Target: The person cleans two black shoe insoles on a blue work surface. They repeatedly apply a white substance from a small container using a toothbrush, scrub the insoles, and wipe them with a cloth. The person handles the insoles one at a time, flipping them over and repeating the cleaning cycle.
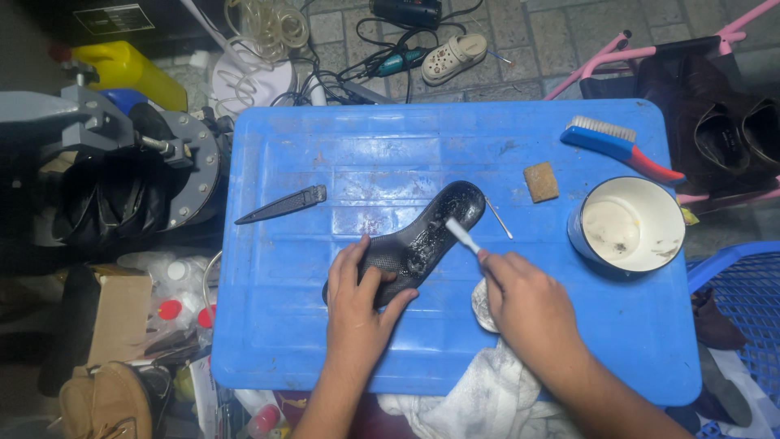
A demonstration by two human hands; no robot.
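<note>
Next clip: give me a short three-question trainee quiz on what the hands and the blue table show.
1. True or false: the left hand presses on the black shoe sole.
2. What does the right hand hold? A) small white brush B) blue scrub brush C) black knife
3. Which side of the blue table has the white bowl, seen from the camera?

Key: 1 true; 2 A; 3 right.

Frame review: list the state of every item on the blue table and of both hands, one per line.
Black rubber shoe sole: flat, wet, pinned down by left hand.
Small white brush: gripped by right hand, bristles on sole.
White enamel bowl: upright, nearly empty.
Blue-handled scrubbing brush: lying unused.
Black knife: lying untouched.
</note>
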